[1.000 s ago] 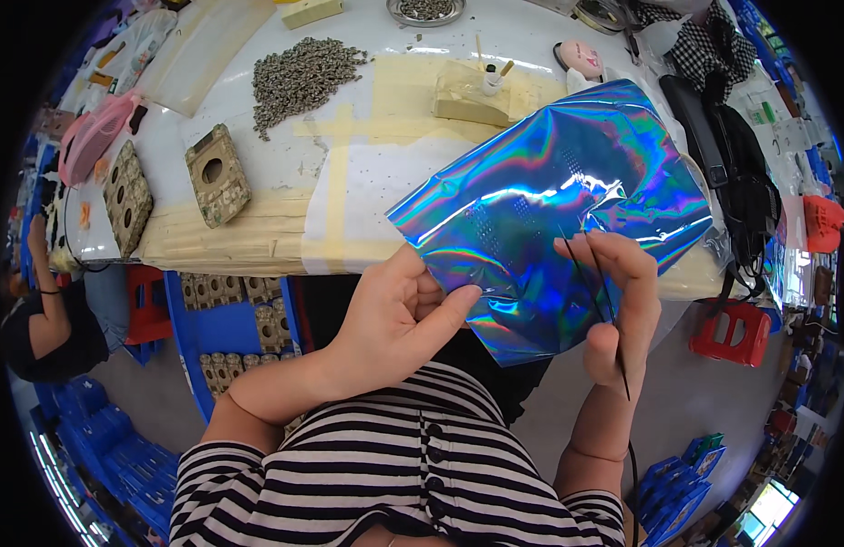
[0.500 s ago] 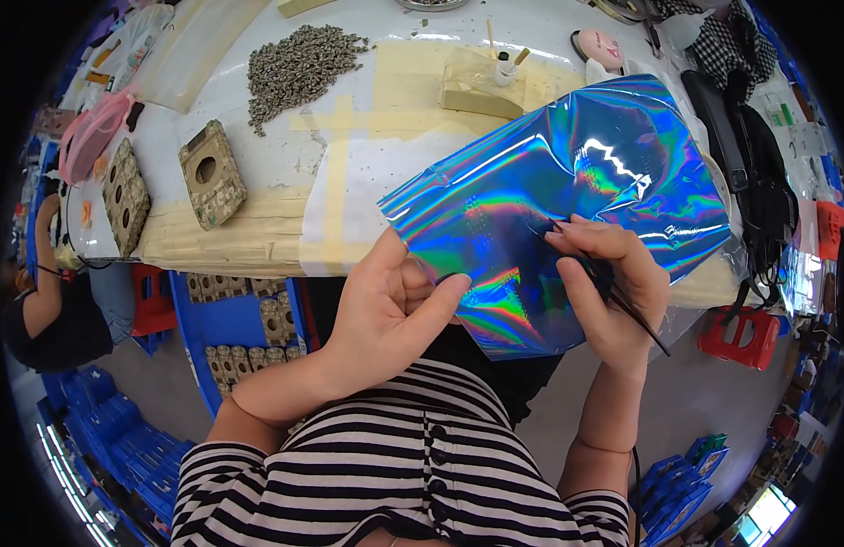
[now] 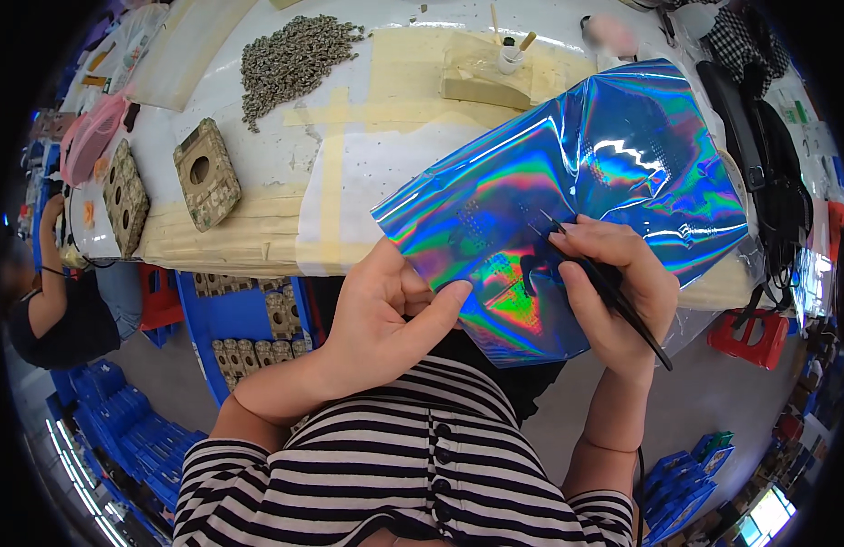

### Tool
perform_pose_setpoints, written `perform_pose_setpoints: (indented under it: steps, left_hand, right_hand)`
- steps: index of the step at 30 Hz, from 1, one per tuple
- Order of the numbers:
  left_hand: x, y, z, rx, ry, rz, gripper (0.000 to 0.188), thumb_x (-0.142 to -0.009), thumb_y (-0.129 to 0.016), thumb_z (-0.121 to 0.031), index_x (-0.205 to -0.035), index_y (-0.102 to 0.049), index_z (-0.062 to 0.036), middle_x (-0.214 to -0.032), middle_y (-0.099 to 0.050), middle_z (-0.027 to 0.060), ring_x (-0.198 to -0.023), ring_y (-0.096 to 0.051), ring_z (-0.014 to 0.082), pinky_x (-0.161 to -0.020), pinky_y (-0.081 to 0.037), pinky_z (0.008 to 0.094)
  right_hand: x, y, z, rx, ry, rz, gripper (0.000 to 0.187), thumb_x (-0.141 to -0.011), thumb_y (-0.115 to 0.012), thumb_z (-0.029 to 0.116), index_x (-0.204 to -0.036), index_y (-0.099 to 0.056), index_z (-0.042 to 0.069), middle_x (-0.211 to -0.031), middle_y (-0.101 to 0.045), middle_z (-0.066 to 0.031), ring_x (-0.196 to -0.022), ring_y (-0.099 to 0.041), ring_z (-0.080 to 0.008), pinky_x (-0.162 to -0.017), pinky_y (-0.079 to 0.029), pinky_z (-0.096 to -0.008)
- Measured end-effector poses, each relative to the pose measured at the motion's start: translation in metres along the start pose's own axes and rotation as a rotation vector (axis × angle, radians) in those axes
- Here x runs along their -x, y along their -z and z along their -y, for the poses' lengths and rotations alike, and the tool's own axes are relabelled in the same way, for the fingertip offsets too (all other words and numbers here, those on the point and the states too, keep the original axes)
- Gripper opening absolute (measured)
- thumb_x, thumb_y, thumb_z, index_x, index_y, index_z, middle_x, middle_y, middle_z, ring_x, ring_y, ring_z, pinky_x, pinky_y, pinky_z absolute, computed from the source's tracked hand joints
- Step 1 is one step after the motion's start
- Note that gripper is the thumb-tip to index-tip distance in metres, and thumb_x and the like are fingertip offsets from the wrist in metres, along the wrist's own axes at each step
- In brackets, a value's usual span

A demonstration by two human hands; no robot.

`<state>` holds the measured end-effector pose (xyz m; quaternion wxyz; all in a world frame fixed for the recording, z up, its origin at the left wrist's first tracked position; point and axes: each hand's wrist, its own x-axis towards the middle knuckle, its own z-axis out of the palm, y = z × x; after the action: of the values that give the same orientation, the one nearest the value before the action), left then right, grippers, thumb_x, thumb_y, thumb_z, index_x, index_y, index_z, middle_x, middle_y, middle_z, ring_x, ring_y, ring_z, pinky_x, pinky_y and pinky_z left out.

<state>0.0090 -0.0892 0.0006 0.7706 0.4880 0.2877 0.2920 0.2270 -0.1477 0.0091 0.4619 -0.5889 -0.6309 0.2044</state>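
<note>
A shiny blue holographic sheet (image 3: 495,219), creased at its right part, is held up above the near edge of the table. My left hand (image 3: 385,310) pinches its lower left edge, thumb on top and fingers behind. In my right hand (image 3: 627,292) are slim black tweezers (image 3: 633,319), their fine points aimed up and left just over the sheet's surface. Faint rows of small dotted marks show on the sheet near the tips. Whether the tips grip anything is too small to tell. Beyond the sheet, two camouflage-patterned cases (image 3: 206,182) with round holes rest on the table.
A heap of small metal parts (image 3: 294,64) lies at the back left. Behind the sheet stands a pale block (image 3: 486,84) with a small bottle (image 3: 510,59). Below the table edge, a blue tray (image 3: 223,314) holds several camouflage cases. Another person (image 3: 62,305) is at far left.
The tweezers have swung so that their points show clearly over the sheet. My right hand has shifted slightly right and down; the sheet's right end has moved right. My left hand keeps its pinch.
</note>
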Motion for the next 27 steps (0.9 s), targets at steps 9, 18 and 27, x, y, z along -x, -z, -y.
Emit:
perform_pose_setpoints:
  steps: [9,18,27]
  left_hand:
    - [0.000,0.001,0.000,-0.043,0.014,0.008,0.049,-0.091,-0.052,0.005,-0.135,-0.030,0.0027,-0.119,-0.059,0.0137,-0.105,-0.060,0.0133,-0.083,-0.049,0.0232]
    - [0.001,0.001,0.002,-0.060,-0.016,0.004,0.047,-0.091,-0.053,0.005,-0.134,-0.033,0.0027,-0.117,-0.061,0.0128,-0.103,-0.060,0.0124,-0.084,-0.049,0.0236]
    - [0.001,0.004,0.008,-0.076,-0.053,0.019,0.046,-0.090,-0.054,0.004,-0.132,-0.035,0.0026,-0.117,-0.061,0.0121,-0.104,-0.060,0.0127,-0.085,-0.050,0.0248]
  right_hand:
    - [-0.002,-0.004,0.002,0.043,0.001,-0.075,0.021,-0.070,-0.074,-0.001,-0.090,-0.068,0.003,-0.088,-0.070,-0.0097,-0.086,-0.068,-0.0237,-0.084,-0.053,-0.0353]
    - [-0.005,-0.004,0.002,0.079,0.036,-0.049,0.021,-0.069,-0.075,-0.001,-0.089,-0.068,0.002,-0.087,-0.069,-0.0101,-0.083,-0.068,-0.0223,-0.083,-0.053,-0.0352]
    - [-0.006,-0.003,0.004,0.114,0.043,-0.027,0.021,-0.069,-0.075,0.000,-0.089,-0.068,0.003,-0.087,-0.069,-0.0103,-0.084,-0.068,-0.0220,-0.082,-0.053,-0.0348]
